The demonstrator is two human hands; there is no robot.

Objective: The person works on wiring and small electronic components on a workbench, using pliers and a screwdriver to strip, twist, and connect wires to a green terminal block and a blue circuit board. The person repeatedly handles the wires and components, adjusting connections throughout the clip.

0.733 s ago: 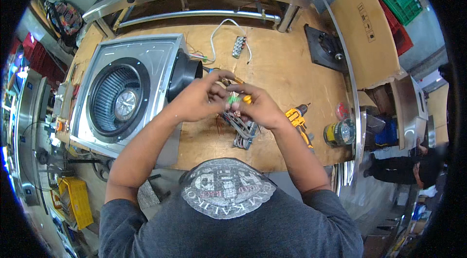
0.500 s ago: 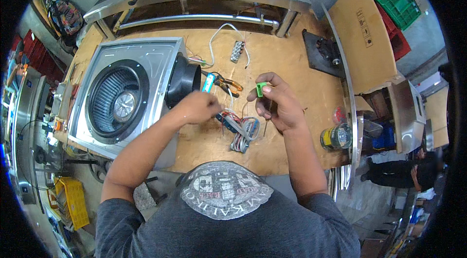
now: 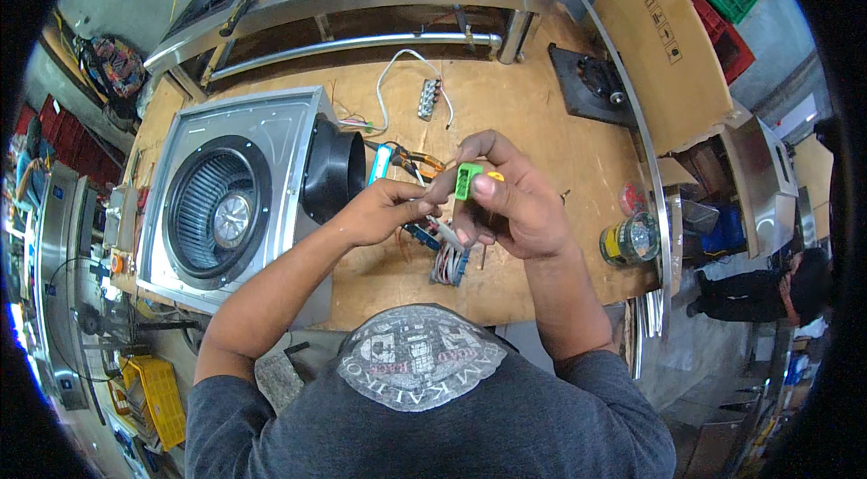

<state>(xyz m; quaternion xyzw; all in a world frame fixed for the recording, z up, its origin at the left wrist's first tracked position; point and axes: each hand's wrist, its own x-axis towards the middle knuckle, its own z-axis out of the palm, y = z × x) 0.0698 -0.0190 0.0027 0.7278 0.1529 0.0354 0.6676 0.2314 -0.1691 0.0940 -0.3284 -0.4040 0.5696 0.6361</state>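
Note:
My right hand (image 3: 528, 208) pinches a small green plastic connector (image 3: 468, 182), its slotted side facing up. A yellow knob-like end (image 3: 495, 176) shows beside the thumb, and a thin dark rod comes out below the palm; the fingers hide what joins them. My left hand (image 3: 388, 211) is closed, its fingertips right by the connector; what they pinch is hidden. Below both hands lies a bundle of grey cable (image 3: 449, 264) with blue parts. Pliers with orange-and-black handles (image 3: 423, 159) and a light-blue tool (image 3: 380, 163) lie just beyond my left hand.
A metal blower housing (image 3: 302, 131) with a round fan stands on the wooden tabletop at left. Farther back are a terminal strip (image 3: 428, 100) and a white cable (image 3: 380, 95). A clear jar (image 3: 629, 240) stands at right by a metal edge. A steel frame (image 3: 361, 5) spans the back.
My left hand has moved right and closer to my right hand. The green connector has shifted left and down, turning its slotted side up. The view has shifted slightly.

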